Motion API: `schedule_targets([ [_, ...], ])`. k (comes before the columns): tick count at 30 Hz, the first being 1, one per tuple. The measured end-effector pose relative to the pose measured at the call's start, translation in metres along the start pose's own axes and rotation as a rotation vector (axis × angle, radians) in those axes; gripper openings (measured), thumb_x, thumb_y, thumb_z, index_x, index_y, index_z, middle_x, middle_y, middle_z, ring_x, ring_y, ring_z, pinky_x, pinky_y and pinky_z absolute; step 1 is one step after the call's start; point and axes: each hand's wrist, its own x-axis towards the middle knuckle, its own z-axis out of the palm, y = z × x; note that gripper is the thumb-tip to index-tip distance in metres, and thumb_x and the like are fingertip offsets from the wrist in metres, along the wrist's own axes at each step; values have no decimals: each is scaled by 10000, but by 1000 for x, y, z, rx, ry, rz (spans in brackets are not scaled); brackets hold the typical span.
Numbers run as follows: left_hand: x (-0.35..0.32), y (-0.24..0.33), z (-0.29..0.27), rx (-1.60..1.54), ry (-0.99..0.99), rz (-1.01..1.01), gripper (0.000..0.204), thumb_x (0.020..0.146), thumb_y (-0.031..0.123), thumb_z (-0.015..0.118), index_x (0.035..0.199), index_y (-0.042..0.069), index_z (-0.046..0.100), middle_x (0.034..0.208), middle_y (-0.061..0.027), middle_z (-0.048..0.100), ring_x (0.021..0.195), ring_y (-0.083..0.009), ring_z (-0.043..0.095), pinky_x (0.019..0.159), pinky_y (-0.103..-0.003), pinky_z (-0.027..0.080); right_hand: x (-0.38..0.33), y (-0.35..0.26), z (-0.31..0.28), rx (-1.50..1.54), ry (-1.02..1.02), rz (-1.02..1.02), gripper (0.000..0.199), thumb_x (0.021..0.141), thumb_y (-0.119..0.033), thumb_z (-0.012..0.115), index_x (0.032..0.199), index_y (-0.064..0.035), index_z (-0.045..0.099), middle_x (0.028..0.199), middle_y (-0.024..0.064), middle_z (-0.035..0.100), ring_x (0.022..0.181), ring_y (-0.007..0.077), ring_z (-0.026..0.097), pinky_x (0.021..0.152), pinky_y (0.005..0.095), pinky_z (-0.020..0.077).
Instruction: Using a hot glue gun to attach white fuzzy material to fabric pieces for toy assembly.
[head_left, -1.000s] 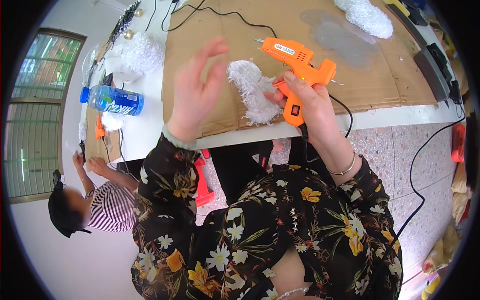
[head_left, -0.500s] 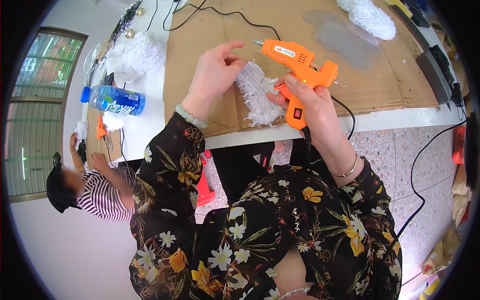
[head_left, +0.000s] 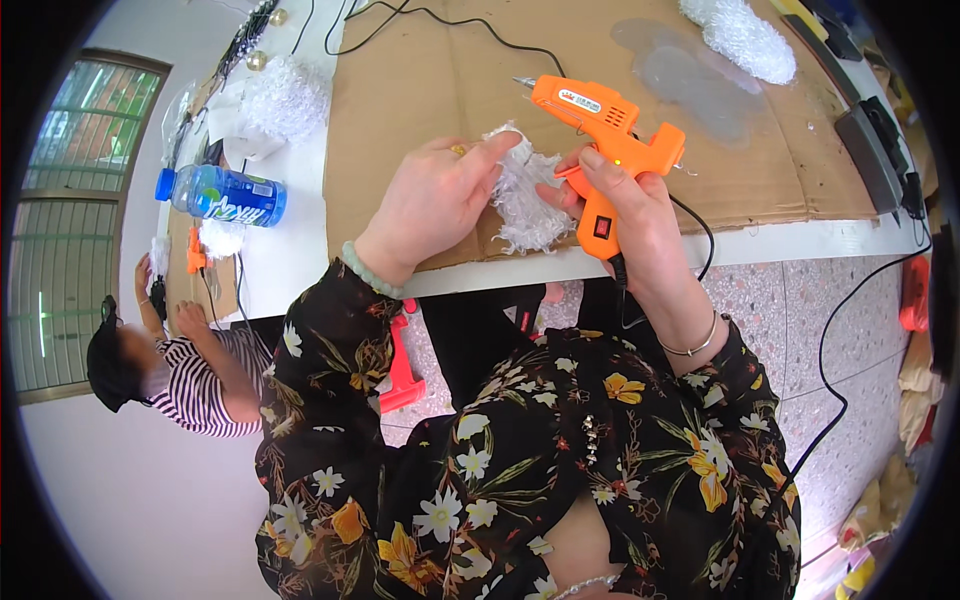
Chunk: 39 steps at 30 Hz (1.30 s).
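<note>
My right hand (head_left: 635, 210) is wrapped round the handle of an orange glue gun (head_left: 605, 120), whose nozzle points up and to the left. A red switch and a small lit lamp show on the gun. Just left of it, a white fluffy fringed piece (head_left: 530, 205) lies at the near part of the cardboard. My left hand (head_left: 430, 205) is closed at this piece's upper left side, its index finger across the top end. The other left fingertips are hidden under the hand.
Brown cardboard (head_left: 420, 100) covers the white table. A blue bottle (head_left: 225, 196) and a white fluffy bundle (head_left: 285, 100) stand at left; another bundle (head_left: 750, 45) lies far right. Black cords cross the far side. A person in stripes (head_left: 210, 375) works at left.
My left hand has turned over and come down onto the white fluffy piece, its index finger now lying across the top. The glue gun has shifted only slightly right.
</note>
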Motion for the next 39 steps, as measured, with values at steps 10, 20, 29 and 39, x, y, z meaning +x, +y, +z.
schedule_targets([
  [10, -6, -10, -10, -1049, 523, -429, 370, 962, 155, 479, 1297, -2, 468, 1071, -112, 658, 1056, -152, 584, 942, -264, 398, 5, -8, -2, 0, 19, -6, 207, 931, -193, 526, 974, 8, 556, 840, 42, 574, 680, 93, 548, 899, 431, 509],
  [20, 58, 64, 19, -577, 254, -507, 283, 897, 108, 581, 1151, -16, 592, 1000, -85, 662, 850, -117, 591, 782, -249, 464, 12, -59, -66, 50, -97, -174, 199, 923, -192, 565, 1045, -35, 566, 961, 38, 598, 840, 113, 595, 833, 345, 524],
  [29, 115, 138, 16, -1414, -34, -299, 377, 859, 33, 627, 1201, -57, 498, 1097, -92, 606, 1026, -142, 574, 867, -270, 452, 8, -135, -57, -211, -320, -395, 340, 935, -241, 562, 1200, -32, 521, 1115, 57, 591, 972, 118, 565, 830, 294, 484],
  [39, 173, 140, 4, -1637, 346, -320, 284, 948, 141, 515, 1163, -45, 510, 1049, -81, 596, 917, -148, 596, 781, -379, 534, 57, -256, -92, -1102, -341, -302, 533, 852, -385, 620, 1203, 13, 572, 1024, 88, 637, 923, 143, 575, 853, 296, 460],
])
